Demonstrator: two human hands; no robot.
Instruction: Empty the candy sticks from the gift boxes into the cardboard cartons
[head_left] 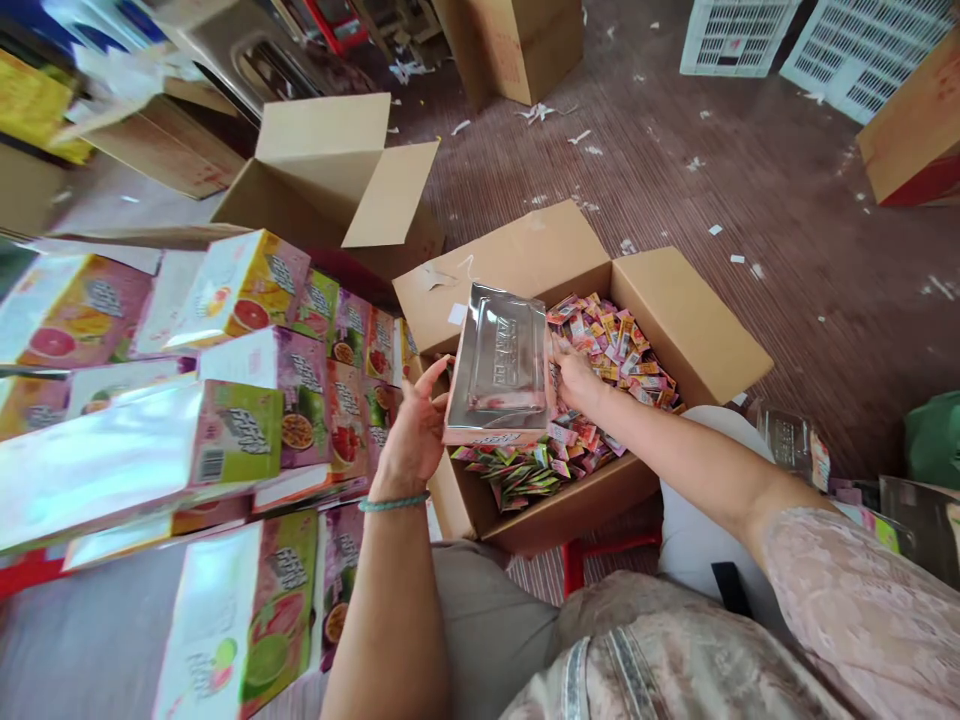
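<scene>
- The brown floor (825, 270) stretches under everything, scattered with paper.
- A stack of printed cartons (240, 430) lies to the person's left, past the left forearm.
- An open cardboard box (679, 310) stands in front of the knees, flaps folded outward.
- The clear-topped plastic box (501, 365) is between the two hands, tilted, above the left part of the cardboard box.
- The right hand (574, 378) is closed on the plastic box's right side, its fingertips partly hidden.
- The left hand (412, 435) is partly open at the opposite edge, thumb spread; whether its fingers press on the plastic box I cannot tell.
- A green bracelet (394, 502) circles the left wrist.
- Small colourful sachets (622, 345) fill the cardboard box, below and beside the right hand.
- White paper scraps (738, 259) dot the floor.
</scene>
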